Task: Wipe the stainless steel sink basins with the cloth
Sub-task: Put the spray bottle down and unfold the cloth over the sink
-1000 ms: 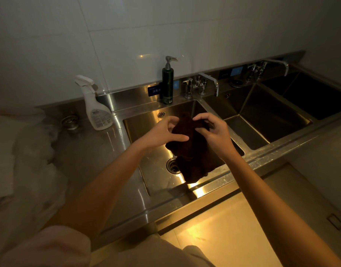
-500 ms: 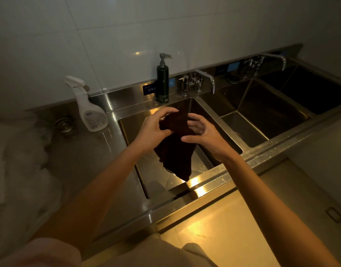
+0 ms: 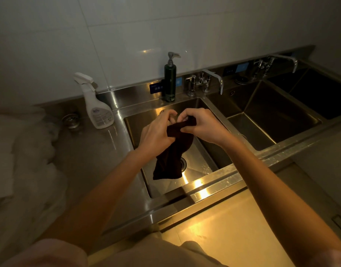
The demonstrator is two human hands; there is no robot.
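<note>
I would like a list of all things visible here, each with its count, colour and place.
cloth: one, dark brown, hanging over the left basin, held by both hands
basins: three, steel, in a row from centre to right
taps: two, chrome, on the back ledge between basins
pump bottle: one, dark green, behind the left basin
spray bottle: one, white, on the counter left of the basins
strainer: one, metal, left of the spray bottle
white cloths: a pile, far left
left hand: grips the cloth's top
right hand: pinches the cloth's top
</note>
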